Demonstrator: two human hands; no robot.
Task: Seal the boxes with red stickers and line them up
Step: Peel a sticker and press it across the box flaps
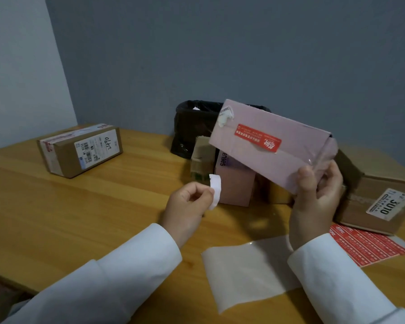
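My right hand point(315, 202) grips the lower right end of a flat pink box point(267, 157), held tilted in the air over the table. A red sticker point(257, 137) lies across the box's seam. My left hand point(188, 204) pinches a small white strip of paper point(216, 190) between thumb and fingers, to the left of the box and apart from it. A sheet of red stickers point(369, 246) lies on the table at the right, partly under my right sleeve.
A brown labelled box point(80, 150) stands at the far left of the wooden table point(80, 218). Behind the held box stand a small brown box point(202, 157), a pink box point(235, 185) and a black bag point(192, 127). Another brown box point(379, 197) sits right. A translucent backing sheet point(248, 267) lies near.
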